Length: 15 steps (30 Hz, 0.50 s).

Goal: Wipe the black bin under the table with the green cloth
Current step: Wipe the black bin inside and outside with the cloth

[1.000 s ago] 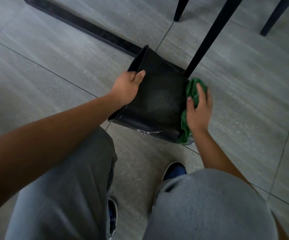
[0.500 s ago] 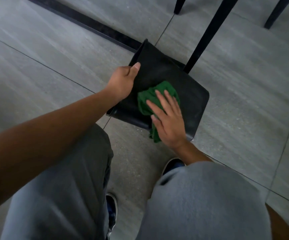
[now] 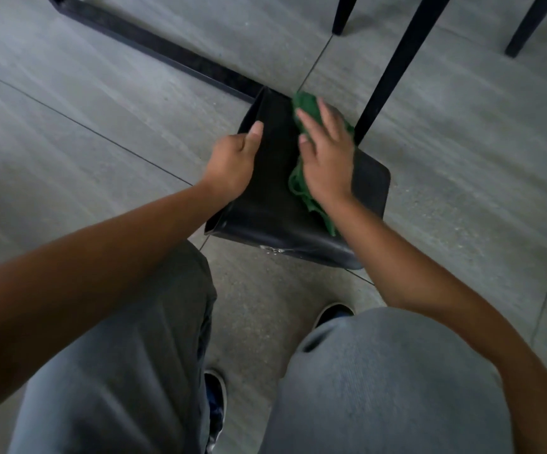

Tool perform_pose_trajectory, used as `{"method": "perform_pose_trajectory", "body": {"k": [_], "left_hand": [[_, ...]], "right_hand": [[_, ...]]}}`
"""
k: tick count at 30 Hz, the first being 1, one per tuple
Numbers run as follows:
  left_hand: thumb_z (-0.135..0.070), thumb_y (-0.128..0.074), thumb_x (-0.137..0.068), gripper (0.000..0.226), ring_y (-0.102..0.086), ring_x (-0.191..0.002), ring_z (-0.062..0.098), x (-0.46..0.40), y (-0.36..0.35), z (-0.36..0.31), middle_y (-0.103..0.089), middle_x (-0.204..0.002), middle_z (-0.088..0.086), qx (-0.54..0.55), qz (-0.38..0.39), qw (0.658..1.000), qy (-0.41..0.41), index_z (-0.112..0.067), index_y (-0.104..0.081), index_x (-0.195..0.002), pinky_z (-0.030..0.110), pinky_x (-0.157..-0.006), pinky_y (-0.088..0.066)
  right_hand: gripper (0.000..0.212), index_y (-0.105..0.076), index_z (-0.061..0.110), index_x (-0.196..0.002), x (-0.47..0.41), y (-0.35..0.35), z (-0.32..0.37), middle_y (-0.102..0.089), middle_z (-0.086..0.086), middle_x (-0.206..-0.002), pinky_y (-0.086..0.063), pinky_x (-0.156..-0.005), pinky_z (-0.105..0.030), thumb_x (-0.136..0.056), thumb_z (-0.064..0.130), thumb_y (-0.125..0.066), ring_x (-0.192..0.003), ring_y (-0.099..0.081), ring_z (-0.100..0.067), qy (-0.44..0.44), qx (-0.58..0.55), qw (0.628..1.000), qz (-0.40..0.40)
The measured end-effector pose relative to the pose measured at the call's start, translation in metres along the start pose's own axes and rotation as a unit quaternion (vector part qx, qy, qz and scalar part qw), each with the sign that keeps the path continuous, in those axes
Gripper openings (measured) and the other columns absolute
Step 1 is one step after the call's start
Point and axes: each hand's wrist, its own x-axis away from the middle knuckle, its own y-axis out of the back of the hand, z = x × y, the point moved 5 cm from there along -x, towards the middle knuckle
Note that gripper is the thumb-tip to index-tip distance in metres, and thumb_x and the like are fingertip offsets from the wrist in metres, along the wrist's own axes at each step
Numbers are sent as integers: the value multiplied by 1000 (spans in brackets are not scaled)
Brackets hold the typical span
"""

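Note:
The black bin [image 3: 267, 204] lies tipped on its side on the grey tiled floor, its open mouth facing left. My left hand [image 3: 233, 163] grips the rim at the mouth, thumb on the upper face. My right hand [image 3: 326, 160] presses the green cloth [image 3: 306, 108] flat against the bin's upper side with fingers spread. Cloth shows beyond my fingertips near the far edge and trails out under my wrist.
A slanted black table leg [image 3: 393, 65] touches the floor just right of the bin's far corner. A black floor bar [image 3: 154, 44] runs behind the bin. Two more dark legs [image 3: 342, 13] stand at the back. My knees and shoes [image 3: 332, 314] are close in front.
My right hand has slid the green cloth from the bin's right end across its upper side, then away from me to the far edge. My left hand kept hold of the rim.

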Motion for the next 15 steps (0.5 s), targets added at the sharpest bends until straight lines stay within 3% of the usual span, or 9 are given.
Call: {"method": "perform_pose_trajectory", "body": {"k": [2, 4, 6, 9, 11, 13, 15], "left_hand": [[-55, -34, -106, 63, -43, -53, 20, 0, 6, 3, -42, -58, 8, 26, -34, 999, 4, -10, -47, -64, 33, -54, -35], [-62, -33, -103, 71, -53, -58, 25, 0, 11, 5, -52, -62, 12, 39, -31, 998, 23, -5, -55, -67, 41, -61, -48], [-64, -38, -101, 73, -60, -66, 32, -3, 13, 6, -58, -72, 22, 24, -20, 999, 32, 3, -61, -80, 46, -69, -54], [-53, -39, -105, 55, -63, -71, 22, -3, 9, 1, -61, -78, 11, -12, 9, 999, 28, -6, -63, -90, 32, -61, -51], [-54, -38, -106, 53, -66, -73, 14, -3, 6, -2, -65, -82, 3, -10, 20, 999, 26, -9, -64, -96, 21, -62, -51], [-55, -37, -105, 50, -69, -75, 7, -2, 1, -5, -69, -86, -4, 0, 35, 999, 24, -14, -66, -101, 15, -62, -52], [-54, -36, -106, 46, -69, -78, 0, 0, 3, -7, -70, -92, -6, 7, 40, 999, 28, -20, -66, -107, 10, -60, -48]], "right_hand": [[46, -51, 24, -152, 30, -13, 35, -32, -8, -169, -23, -125, -60, -107, 30, -45, -158, -24, -37, 98, -5, 995, 35], [46, -49, 22, -154, 81, -20, 47, -31, -9, -169, -20, -126, -59, -107, 27, -49, -159, -20, -34, 182, -1, 980, 83], [46, -50, 25, -153, 119, -15, 26, -33, -6, -169, -23, -125, -58, -107, 25, -51, -159, -21, -32, 197, 22, 976, 91], [44, -55, 26, -149, 132, 6, -42, -35, -5, -168, -29, -122, -58, -107, 27, -45, -156, -28, -33, -7, 39, 999, 13], [45, -59, 23, -146, 132, 21, -74, -36, -6, -167, -31, -122, -58, -105, 26, -41, -154, -30, -37, -140, 37, 989, -28], [45, -61, 23, -143, 128, 33, -83, -36, -6, -166, -39, -118, -51, -103, 22, -42, -149, -34, -40, -199, 62, 977, -37], [46, -59, 27, -145, 117, 42, -91, -36, -6, -166, -47, -103, -40, -103, 14, -46, -142, -41, -38, -246, 77, 966, -25]]}}
